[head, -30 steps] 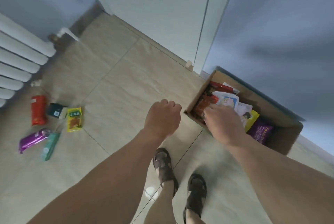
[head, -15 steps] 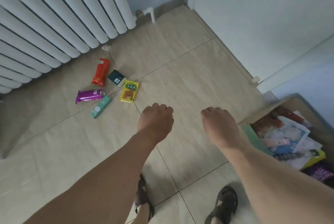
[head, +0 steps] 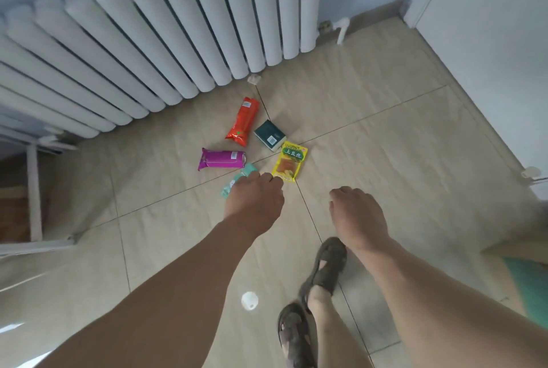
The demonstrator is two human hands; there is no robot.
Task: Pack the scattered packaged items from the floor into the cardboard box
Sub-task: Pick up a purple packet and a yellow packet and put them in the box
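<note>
Five packaged items lie on the tiled floor in front of the radiator: a red packet (head: 243, 121), a dark green box (head: 269, 134), a yellow packet (head: 290, 165), a purple packet (head: 221, 159) and a mint green packet (head: 234, 182). My left hand (head: 255, 201) hovers over the mint packet and hides its near end, fingers loosely curled down with nothing in them. My right hand (head: 355, 216) hangs empty to the right, below the yellow packet. Only a corner of the cardboard box (head: 516, 250) shows at the right edge.
A white radiator (head: 133, 50) runs along the wall behind the items. A white door (head: 489, 41) and a doorstop (head: 530, 172) are on the right, a white frame (head: 32, 189) on the left. My sandalled feet (head: 326, 266) stand on the tiles below the hands.
The view has swung left from the box to the items by the radiator. Both hands have moved away from the box, and the left hand now reaches over the mint packet.
</note>
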